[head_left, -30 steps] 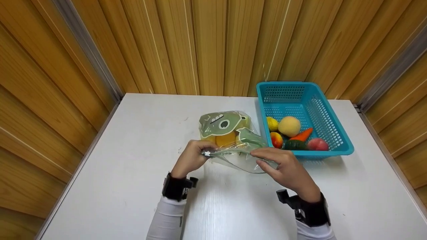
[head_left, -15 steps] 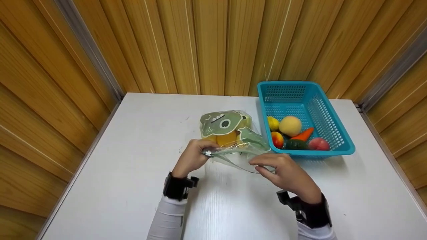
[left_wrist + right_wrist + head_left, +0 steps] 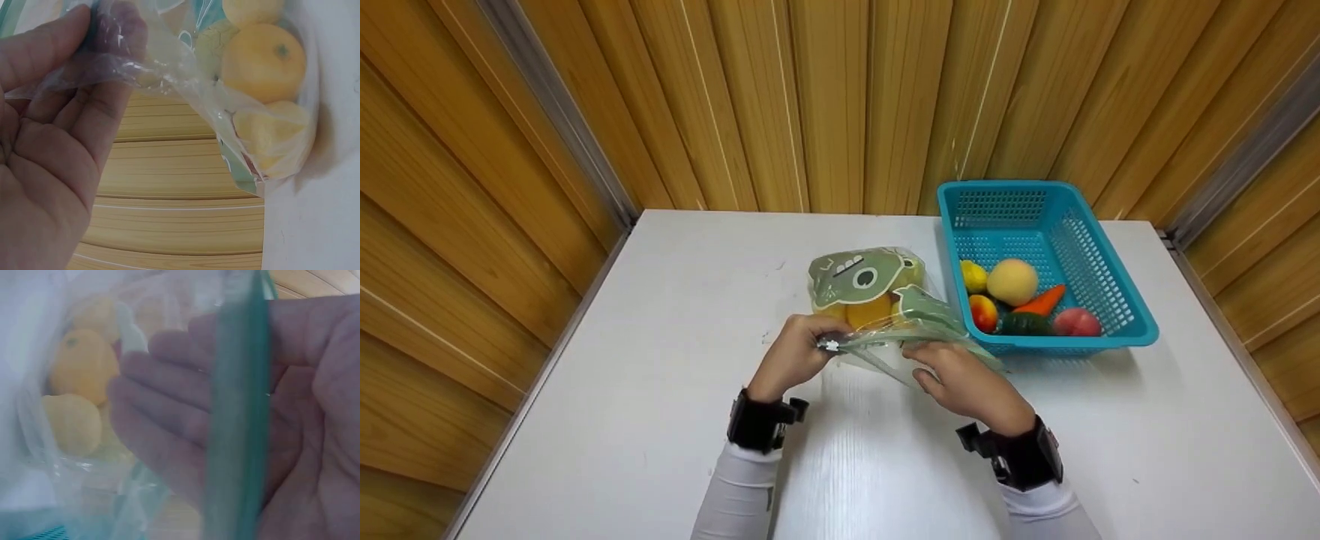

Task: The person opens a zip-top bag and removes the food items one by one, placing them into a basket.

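A clear zip bag (image 3: 855,271) with a green cartoon print lies on the white table, its mouth toward me. Through the film in the left wrist view I see an orange (image 3: 261,64) between yellow fruits. My left hand (image 3: 795,354) pinches the left end of the bag's mouth, beside a white slider (image 3: 831,346). At the mouth's right side is my right hand (image 3: 973,384), fingers reaching into the bag. In the right wrist view the green zip strip (image 3: 236,416) crosses in front of its palm, and its fingers (image 3: 163,410) lie extended, apart from the fruit.
Right of the bag stands a blue-green basket (image 3: 1084,343), close against it. Inside are a pale round fruit (image 3: 1012,281), a lemon (image 3: 974,277), a carrot (image 3: 1041,301), a pink peach (image 3: 1077,322) and other produce. Wood-patterned panels (image 3: 832,105) wall the table's back and sides.
My right hand has moved left, from the edge of the bag's mouth to inside it. My left hand keeps its pinch in nearly the same place.
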{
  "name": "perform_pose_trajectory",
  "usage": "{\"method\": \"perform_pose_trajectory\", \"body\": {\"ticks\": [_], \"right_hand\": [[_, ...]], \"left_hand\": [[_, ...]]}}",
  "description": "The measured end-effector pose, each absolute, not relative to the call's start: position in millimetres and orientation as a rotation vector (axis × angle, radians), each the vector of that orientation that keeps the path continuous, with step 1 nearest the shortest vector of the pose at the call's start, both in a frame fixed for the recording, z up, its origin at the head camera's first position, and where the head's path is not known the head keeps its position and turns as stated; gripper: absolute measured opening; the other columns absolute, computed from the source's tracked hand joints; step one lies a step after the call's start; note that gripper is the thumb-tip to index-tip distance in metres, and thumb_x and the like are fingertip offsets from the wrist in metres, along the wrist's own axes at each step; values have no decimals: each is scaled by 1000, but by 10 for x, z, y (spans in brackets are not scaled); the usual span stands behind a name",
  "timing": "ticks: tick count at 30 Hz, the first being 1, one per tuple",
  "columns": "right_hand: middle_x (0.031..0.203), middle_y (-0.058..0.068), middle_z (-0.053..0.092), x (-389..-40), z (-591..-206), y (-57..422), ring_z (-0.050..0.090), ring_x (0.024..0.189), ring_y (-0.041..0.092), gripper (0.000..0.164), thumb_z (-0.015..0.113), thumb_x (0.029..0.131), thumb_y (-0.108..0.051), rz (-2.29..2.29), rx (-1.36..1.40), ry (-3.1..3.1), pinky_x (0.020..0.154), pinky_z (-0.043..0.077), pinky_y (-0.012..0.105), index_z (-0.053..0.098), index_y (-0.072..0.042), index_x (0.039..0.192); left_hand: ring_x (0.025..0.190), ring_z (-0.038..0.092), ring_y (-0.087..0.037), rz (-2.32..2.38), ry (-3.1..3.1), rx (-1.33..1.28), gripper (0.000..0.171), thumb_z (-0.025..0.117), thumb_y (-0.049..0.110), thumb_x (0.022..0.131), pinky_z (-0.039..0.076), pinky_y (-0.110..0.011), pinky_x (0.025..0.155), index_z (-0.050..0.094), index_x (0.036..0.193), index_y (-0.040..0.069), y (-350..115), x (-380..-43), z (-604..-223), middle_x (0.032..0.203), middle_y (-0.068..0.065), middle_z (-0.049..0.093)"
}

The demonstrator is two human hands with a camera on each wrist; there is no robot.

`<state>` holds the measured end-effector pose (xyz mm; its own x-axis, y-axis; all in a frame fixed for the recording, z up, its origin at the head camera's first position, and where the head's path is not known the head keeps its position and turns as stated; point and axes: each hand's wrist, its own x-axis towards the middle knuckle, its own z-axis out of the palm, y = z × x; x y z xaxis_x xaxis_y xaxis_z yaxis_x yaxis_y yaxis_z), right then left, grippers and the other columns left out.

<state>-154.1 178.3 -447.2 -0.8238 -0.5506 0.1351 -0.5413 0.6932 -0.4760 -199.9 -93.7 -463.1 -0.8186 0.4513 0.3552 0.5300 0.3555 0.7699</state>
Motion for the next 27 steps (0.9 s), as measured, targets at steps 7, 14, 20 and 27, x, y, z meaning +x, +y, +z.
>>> {"method": "perform_pose_trajectory", "body": {"ticks": [7,14,20,27], "right_hand": [[126,27,77,-1709,-4655,1691,72,114,42,28,70,99,0,-803,-809,2937,106,60,61,71,10,126],[121,28,74,-1830,-4838,1624,71,113,44,24,69,99,-1,-872,-651,2997,107,58,61,70,9,120],[141,28,70,-1873,-4929,1636,68,112,40,42,64,106,-10,-881,-485,2922,115,54,60,63,7,145],[167,24,52,-1934,-5019,1672,62,140,40,58,57,112,-18,-857,-406,2836,128,43,61,45,-4,167]], "left_hand": [[85,69,-13,-1450,-2525,-928,21,77,-14,87,64,-29,86,85,100,-1,-918,-1995,-4632,97,-14,83],[87,68,-11,-1496,-2516,-943,23,75,-17,86,63,-28,87,84,99,0,-906,-1995,-4636,97,-14,83],[82,62,-7,-1510,-2529,-939,31,68,-21,84,60,-23,82,85,99,-1,-888,-2004,-4646,93,-14,81],[83,66,-9,-1499,-2550,-935,32,67,-21,84,63,-27,82,85,100,-1,-866,-2002,-4636,95,-14,83]]}}
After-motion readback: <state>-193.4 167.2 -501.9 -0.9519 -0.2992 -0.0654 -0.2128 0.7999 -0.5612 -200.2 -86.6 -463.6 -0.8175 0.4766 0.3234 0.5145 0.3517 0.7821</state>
